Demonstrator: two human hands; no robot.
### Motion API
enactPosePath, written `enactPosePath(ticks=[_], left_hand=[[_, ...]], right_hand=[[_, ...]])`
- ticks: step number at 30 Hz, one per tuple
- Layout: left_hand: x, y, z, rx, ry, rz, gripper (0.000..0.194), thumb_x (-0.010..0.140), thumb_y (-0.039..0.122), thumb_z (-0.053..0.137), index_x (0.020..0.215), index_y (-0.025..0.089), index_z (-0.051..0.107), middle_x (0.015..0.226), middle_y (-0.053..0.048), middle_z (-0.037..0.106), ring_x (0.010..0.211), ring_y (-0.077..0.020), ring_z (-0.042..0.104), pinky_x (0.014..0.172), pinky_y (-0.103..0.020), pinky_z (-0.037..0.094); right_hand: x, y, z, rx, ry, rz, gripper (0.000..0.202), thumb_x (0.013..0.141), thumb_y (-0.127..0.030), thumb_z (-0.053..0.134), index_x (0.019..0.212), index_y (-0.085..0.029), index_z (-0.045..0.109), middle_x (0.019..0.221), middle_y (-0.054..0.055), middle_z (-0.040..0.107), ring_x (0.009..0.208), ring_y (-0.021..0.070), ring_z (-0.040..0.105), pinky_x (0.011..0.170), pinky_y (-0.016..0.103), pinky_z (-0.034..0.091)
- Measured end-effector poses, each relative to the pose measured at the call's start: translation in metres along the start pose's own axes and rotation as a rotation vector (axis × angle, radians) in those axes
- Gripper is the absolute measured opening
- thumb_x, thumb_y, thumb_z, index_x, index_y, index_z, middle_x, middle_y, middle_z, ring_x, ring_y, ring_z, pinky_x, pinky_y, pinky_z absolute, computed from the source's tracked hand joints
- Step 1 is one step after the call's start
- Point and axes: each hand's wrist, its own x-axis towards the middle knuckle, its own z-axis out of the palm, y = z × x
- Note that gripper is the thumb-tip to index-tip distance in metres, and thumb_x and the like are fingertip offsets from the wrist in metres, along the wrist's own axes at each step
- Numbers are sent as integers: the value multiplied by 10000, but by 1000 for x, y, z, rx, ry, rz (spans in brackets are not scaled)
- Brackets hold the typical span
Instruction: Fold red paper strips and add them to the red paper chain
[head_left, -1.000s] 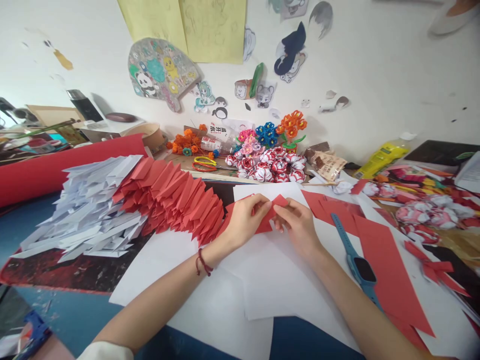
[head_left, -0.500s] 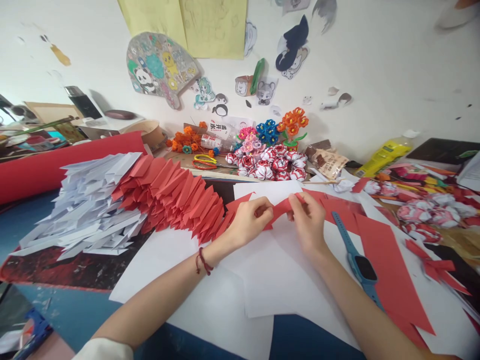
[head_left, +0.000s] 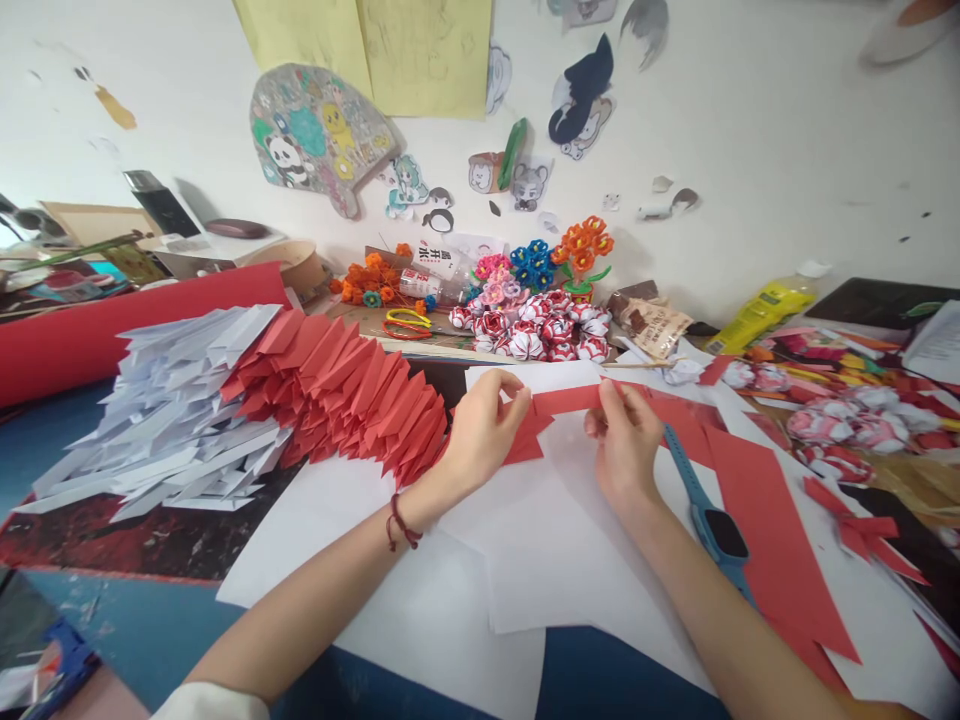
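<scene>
A narrow red paper strip (head_left: 568, 400) stretches between my two hands above white paper sheets (head_left: 555, 530). My left hand (head_left: 491, 425) pinches its left end, and my right hand (head_left: 626, 430) pinches the right end between thumb and fingers. Just below my left hand lie pointed red paper pieces (head_left: 531, 440). Left of that hand runs a dense row of folded red paper pieces (head_left: 345, 390), beside a heap of folded white paper pieces (head_left: 172, 400). To the right of my right hand, a blue smartwatch (head_left: 720, 525) rests partly on a red paper sheet (head_left: 780, 540).
Red-and-white paper flowers (head_left: 536, 325) and a pair of scissors (head_left: 406, 322) lie along the back. A yellow-labelled bottle (head_left: 769, 308) leans at the back right. Crossed red strips (head_left: 866, 530) sit at the right. A red roll (head_left: 135, 325) lies at the back left.
My hands have spread a little apart. The red strip now shows longer and straighter between them, and my left hand has shifted slightly left and up.
</scene>
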Motion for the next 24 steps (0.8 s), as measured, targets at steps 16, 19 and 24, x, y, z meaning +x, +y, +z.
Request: enactPosePath(ticks=[16, 19, 24], left_hand=[[0, 0, -3, -47, -89, -75, 257, 874, 407, 573, 779, 172, 616, 733, 6, 640, 638, -108, 532, 612, -225, 386], [2, -1, -5, -77, 24, -47, 253, 908, 369, 522, 763, 168, 574, 716, 15, 603, 647, -101, 511, 625, -222, 378], [3, -2, -6, -13, 25, -22, 281, 927, 362, 484, 726, 171, 530, 666, 30, 551, 615, -93, 458, 605, -225, 337]], right_hand=[[-7, -6, 4, 76, -108, 89, 222, 749, -351, 782, 839, -163, 707, 634, -7, 609, 496, 114, 549, 507, 267, 438], [-7, -6, 4, 28, -205, 139, 219, 744, -366, 781, 802, -176, 689, 640, -5, 619, 516, 126, 566, 531, 273, 450], [-12, -8, 3, -141, -550, 255, 214, 780, -392, 743, 777, -181, 702, 787, 28, 682, 711, 145, 603, 647, 250, 458]])
